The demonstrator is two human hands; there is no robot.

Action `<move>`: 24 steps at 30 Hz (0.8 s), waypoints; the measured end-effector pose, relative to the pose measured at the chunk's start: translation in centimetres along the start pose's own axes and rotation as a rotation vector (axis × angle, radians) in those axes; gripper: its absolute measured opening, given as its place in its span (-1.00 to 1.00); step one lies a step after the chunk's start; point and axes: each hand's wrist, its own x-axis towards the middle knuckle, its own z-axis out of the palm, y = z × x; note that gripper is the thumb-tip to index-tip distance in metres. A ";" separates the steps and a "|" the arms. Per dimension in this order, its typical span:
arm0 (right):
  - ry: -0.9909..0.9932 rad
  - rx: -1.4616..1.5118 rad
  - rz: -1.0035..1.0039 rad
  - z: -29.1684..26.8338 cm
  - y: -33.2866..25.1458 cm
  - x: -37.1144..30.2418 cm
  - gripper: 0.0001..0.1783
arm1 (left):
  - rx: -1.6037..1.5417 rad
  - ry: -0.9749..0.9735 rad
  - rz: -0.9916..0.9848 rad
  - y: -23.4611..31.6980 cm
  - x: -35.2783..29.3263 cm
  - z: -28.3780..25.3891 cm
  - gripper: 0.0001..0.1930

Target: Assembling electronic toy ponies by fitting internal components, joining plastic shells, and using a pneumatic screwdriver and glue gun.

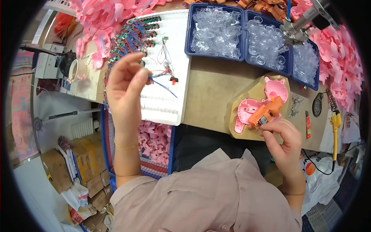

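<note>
Raised over the white foam tray (176, 108), my left hand (124, 83) pinches a wire harness, its blue wire (164, 86) trailing to the right. A small black and red component (174, 80) shows by the wires; I cannot tell whether it hangs from them or lies on the tray. My right hand (285, 141) has its fingertips closed at the lower edge of an orange plastic housing (267, 112). That housing rests over a pink molded shell (247, 110) in a tan fixture (233, 120). A small circuit board (264, 119) shows in the housing.
Wired circuit boards (127, 42) crowd the tray's left side. Behind are blue bins (216, 58) of clear plastic pieces. Pink shells (336, 58) pile up right. A metal tool head (297, 31) overhangs the bins. A yellow soldering iron (335, 129) stands at the right edge, near small screws (295, 104).
</note>
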 end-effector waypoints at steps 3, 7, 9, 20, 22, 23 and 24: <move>-0.047 0.014 -0.080 0.4 -0.2 0.3 -0.88 | 0.167 -0.048 -0.145 -1.8 1.2 -1.9 -0.71; -0.109 0.011 -0.135 1.5 -0.2 0.3 -0.86 | -0.143 -0.005 -0.161 1.1 -1.7 1.5 -0.71; -0.116 0.030 -0.150 1.5 -0.7 0.7 -0.86 | -0.324 0.029 -0.217 2.1 -3.7 3.6 -0.73; 0.292 -0.162 -0.033 -3.3 -0.5 -3.0 -0.71 | -0.672 -0.272 -0.714 -0.4 -6.5 9.9 -0.79; 0.357 -0.280 -0.153 -3.2 -1.5 -3.5 -0.63 | -0.635 -0.262 -0.664 -0.6 -6.9 10.3 -0.79; 0.284 -0.184 -0.098 -2.1 -1.9 -2.5 -0.58 | -0.586 -0.255 -0.586 -0.5 -7.0 10.8 -0.78; 0.211 -0.086 -0.045 -1.2 -2.2 -1.5 -0.53 | -0.537 -0.246 -0.506 -0.4 -7.1 11.3 -0.77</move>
